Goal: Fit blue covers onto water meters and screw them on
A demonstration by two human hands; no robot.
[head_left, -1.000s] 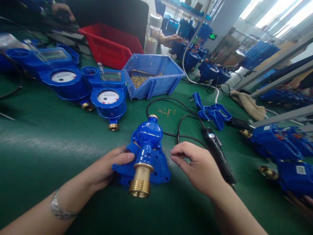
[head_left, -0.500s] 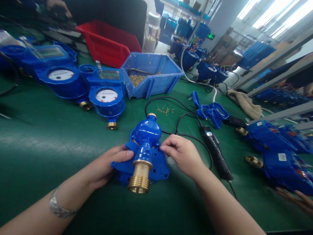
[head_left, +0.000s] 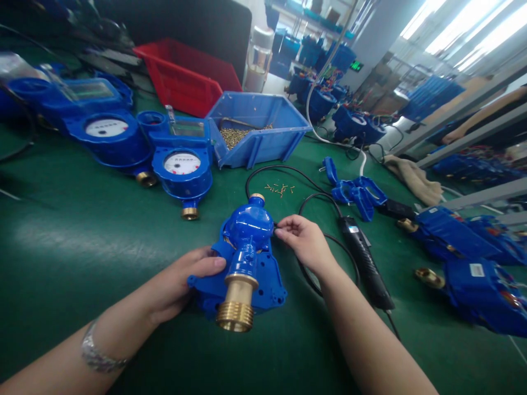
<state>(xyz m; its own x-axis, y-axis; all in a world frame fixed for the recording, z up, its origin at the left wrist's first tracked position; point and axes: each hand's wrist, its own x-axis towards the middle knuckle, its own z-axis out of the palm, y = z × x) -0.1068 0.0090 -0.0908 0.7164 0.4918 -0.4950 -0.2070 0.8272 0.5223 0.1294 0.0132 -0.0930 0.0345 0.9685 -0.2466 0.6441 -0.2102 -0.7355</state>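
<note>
The left grip [head_left: 187, 282] holds the left edge of the meter [head_left: 246, 260], which lies at its two o'clock, brass end [head_left: 234, 316] toward six. The right grip [head_left: 307, 241], around two o'clock of the meter, is pinched narrow; whether it holds anything, I cannot tell. At its four o'clock, the driver [head_left: 365, 263] lies on the desk [head_left: 102, 236].

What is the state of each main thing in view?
Brass-ended blue meter, held by left hand, dial hidden
Black cylindrical power tool, lying unheld
Small brass screws, loose, scattered
Blue plastic bin, open, partly filled
Red plastic bin, open, contents hidden
White-dialled blue meters, dials uncovered
</note>
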